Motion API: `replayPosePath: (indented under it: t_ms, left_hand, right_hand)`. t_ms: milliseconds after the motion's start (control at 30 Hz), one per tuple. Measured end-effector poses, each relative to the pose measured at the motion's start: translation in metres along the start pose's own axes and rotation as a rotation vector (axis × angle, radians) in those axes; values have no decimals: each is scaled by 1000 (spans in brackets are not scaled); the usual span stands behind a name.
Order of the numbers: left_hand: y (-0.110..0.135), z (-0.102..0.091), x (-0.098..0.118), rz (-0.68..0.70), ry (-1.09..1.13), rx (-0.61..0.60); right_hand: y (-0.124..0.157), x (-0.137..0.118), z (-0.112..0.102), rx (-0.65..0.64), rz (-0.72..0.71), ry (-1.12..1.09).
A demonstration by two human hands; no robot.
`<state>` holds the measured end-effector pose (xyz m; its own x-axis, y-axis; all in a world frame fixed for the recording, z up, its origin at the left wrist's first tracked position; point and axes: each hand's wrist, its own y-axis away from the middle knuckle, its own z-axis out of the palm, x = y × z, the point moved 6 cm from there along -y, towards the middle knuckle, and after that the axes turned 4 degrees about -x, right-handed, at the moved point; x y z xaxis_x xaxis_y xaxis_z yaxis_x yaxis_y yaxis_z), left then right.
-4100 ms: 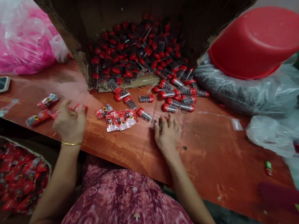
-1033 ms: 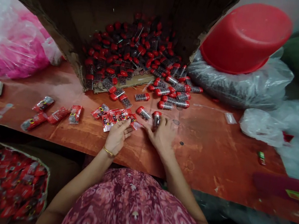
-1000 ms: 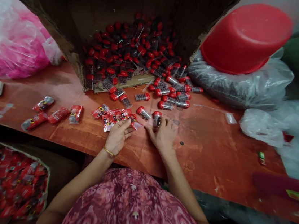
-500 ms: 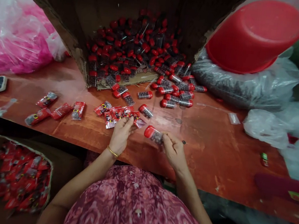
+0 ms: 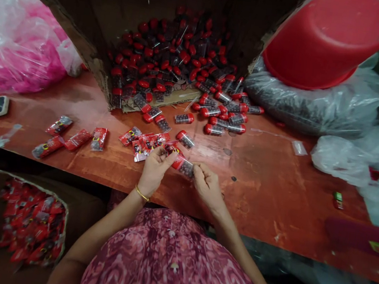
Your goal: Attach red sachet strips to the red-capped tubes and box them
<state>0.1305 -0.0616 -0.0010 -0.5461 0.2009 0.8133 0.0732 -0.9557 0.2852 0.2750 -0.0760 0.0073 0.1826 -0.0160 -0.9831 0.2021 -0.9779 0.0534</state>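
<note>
One grip, that of the left hand [image 5: 154, 169], is closed thumb-to-finger on a red printed plastic sachet [image 5: 172, 149]. The second grip, that of the right hand [image 5: 209, 186], is clamped on the clear end of a red-capped transparent plastic tube [image 5: 186, 167] with dark beads inside, knuckles upward. The tube is held between the hands, over the counter [image 5: 266, 188]; its long axis runs side to side, red cap toward the left hand and slightly away from the person. Whether the cap sits inside the sachet cannot be told. The counter's near edge crosses beneath the forearms, close to the wrists. Free room extends rightward from the right hand. A brown cardboard box [image 5: 95, 52], heaped with similar tubes, bounds the far side.
</note>
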Motion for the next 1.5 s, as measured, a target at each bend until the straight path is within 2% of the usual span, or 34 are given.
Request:
replayPosePath:
  t_ms: [167,300,600,700,800,867,1000,1233,1300,1433,1500]
  left_hand:
    - [2,6,-8,-111,122,82]
    - [6,10,-10,-89,209,110]
    - [3,5,-11,-92,204,106]
    - [9,5,-13,-35,233,135]
    - [13,6,-14,3,274,163]
    - [13,7,-15,-29,277,145]
    - [10,8,-21,-104,208,70]
    - [15,16,-22,-88,67,-71]
    - [13,14,-21,-97,61,-87]
    - [6,5,-24,-101,13,-47]
    - [5,3,-27,-106,-30,-63]
  right_hand:
    - [-2,4,11,118,-60,-17]
    - [1,8,20,250,-74,-78]
    - [1,5,28,183,-19,-226]
    - [2,7,27,244,-31,-237]
    - [5,7,25,292,-67,-157]
    - [4,6,26,251,-57,-139]
    - [0,6,34,92,9,-198]
    - [-4,13,38,165,56,-376]
    - [-2,12,37,149,36,-283]
    - [3,2,31,175,-101,43]
    - [1,-1,31,182,-106,61]
